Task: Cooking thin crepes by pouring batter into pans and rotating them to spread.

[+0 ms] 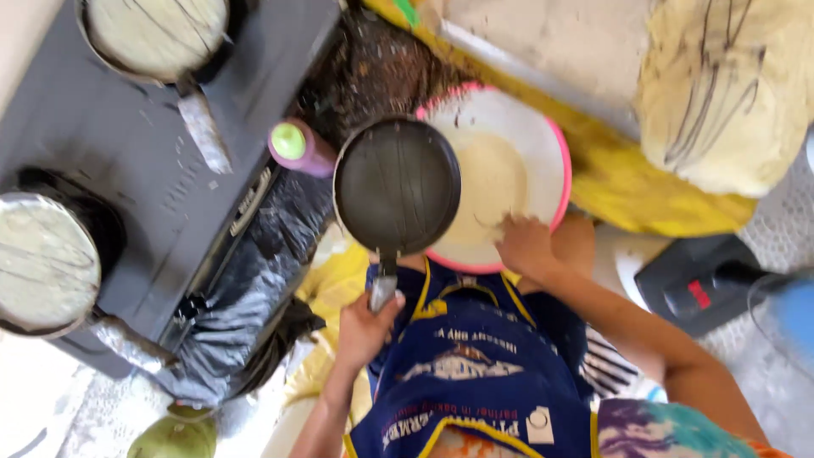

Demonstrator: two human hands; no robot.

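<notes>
Two pans [47,259] already cook batter on the stove [153,144]; the left grip [365,326] clasps an empty pan [397,185] over the batter bowl [543,144], right hand [526,246] loosely curled, holding nothing, at its rim.

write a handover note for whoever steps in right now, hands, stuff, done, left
Left hand: fingers closed on the handle of the dark pan, held over the pink-rimmed bowl.
Right hand: at the bowl's near rim; grip unclear.
Things: pale batter in the bowl; purple bottle beside the stove.
Done: two pans on the stove, one far, one near, each covered with a pale layer.
Left: the dark pan shows no batter yet.
</notes>
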